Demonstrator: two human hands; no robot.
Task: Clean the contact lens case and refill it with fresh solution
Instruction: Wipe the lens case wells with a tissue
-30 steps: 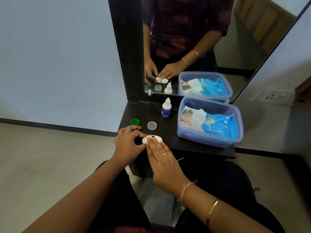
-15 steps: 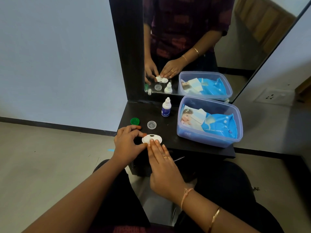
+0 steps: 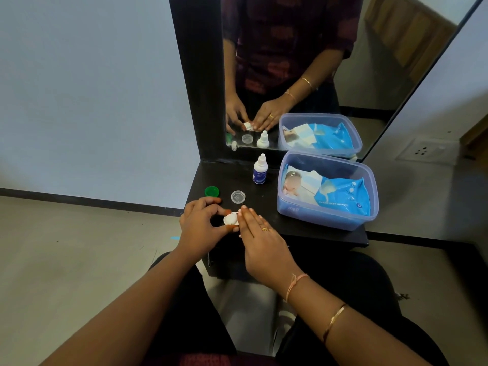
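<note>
At frame center, left hand (image 3: 200, 228) pinches lens case (image 3: 231, 219), right hand (image 3: 261, 241) presses it flat-fingered; green cap (image 3: 211, 191), clear cap (image 3: 238, 197) off, solution bottle (image 3: 259, 173) untouched: cleaning likely underway, refill pending.

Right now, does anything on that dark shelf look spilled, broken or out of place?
Nothing stands out. The solution bottle stands upright and no puddle shows on the shelf. The green cap and clear cap lie loose behind the lens case, which the left hand holds while straight fingers of the right hand partly cover it.
</note>
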